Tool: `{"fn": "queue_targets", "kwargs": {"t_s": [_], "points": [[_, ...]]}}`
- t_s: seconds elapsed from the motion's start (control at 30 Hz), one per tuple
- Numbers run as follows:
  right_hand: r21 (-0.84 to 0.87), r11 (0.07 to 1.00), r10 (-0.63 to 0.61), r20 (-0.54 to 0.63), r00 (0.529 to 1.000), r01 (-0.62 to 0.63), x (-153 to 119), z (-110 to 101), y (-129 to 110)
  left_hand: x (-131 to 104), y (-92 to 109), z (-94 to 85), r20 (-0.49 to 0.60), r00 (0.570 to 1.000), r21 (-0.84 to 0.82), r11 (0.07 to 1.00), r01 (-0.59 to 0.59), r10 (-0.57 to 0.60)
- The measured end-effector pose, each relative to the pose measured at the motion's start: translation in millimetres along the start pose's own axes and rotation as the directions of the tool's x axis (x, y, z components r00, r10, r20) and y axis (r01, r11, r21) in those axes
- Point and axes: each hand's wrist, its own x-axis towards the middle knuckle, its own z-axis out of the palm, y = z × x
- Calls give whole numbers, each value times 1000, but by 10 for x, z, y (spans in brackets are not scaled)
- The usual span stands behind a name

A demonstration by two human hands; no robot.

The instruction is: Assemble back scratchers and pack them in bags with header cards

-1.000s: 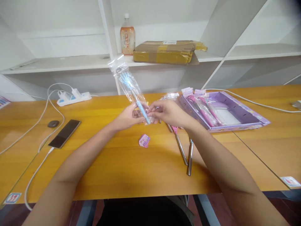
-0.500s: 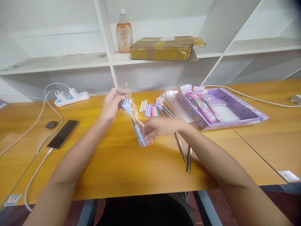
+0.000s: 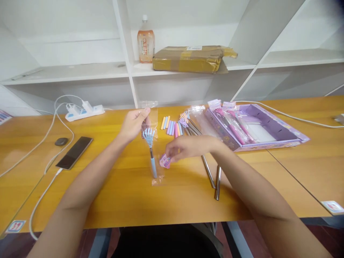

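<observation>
My left hand (image 3: 135, 123) pinches the top of a clear plastic bag (image 3: 158, 181), which hangs above the table. Inside the bag is a blue back scratcher (image 3: 153, 167) with a claw-shaped head, a metal shaft and a blue handle. Between the fingertips of my right hand (image 3: 182, 148) is a small pink and purple card (image 3: 165, 161), just right of the bag. Beyond that hand lie several short coloured tubes (image 3: 172, 128) and claw heads (image 3: 185, 117) on metal rods. Two bare metal rod ends (image 3: 217, 184) show below my right wrist.
A purple box (image 3: 279, 145) at the right holds bagged pink back scratchers (image 3: 238, 127). Empty clear bags lie beside it. On the left are a phone (image 3: 74, 153), a black earbud case (image 3: 61, 141), white cables and a power strip (image 3: 84, 113). A shelf holds a bottle (image 3: 146, 46) and a cardboard box (image 3: 188, 59).
The bag with the blue back scratcher now hangs straighter from my left hand. My right hand has let go of the bag's lower end and now shows a pink card in its fingers.
</observation>
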Motion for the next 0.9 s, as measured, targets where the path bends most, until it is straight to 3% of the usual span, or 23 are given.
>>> {"fn": "queue_targets", "kwargs": {"t_s": [0.07, 0.1, 0.2, 0.27, 0.33, 0.4, 0.47, 0.63, 0.7, 0.8, 0.9], "points": [[-126, 985, 93, -187, 978, -118, -226, -163, 91, -3, 8, 7, 8, 1000, 15, 1000, 14, -15], [-191, 958, 154, -290, 944, -215, -344, -252, 161, -3, 10, 8, 15, 1000, 18, 1000, 23, -23], [-278, 765, 381, -532, 756, -581, -649, -495, 444, -3, 8, 5, 15, 1000, 7, 1000, 26, -26], [-224, 632, 531, -573, 625, -742, -772, -607, 636, -3, -2, 6, -5, 1000, 5, 1000, 14, -14], [-156, 591, 620, -539, 570, -791, -825, -666, 775, 0, -18, 12, -25, 1000, 11, 1000, 7, -7], [-110, 617, 652, -485, 584, -780, -812, -675, 831, 4, -41, 19, -34, 999, 23, 1000, 8, -7], [-105, 664, 638, -436, 634, -740, -739, -642, 801, 8, -63, 24, -34, 999, 37, 999, 8, -7], [-242, 854, 363, -355, 862, -459, -347, -407, 509, 18, -92, 35, -17, 1000, 37, 999, 21, -20], [-213, 926, 243, -296, 924, -311, -152, -267, 385, 22, -95, 47, -23, 999, 25, 999, 34, -34], [-196, 974, 75, -188, 979, -112, 104, -47, 265, 27, -102, 67, -41, 998, 19, 999, 37, -37], [-294, 953, 25, -154, 988, -70, 274, 128, 226, 32, -109, 78, -42, 998, -5, 999, 49, -49]]}}
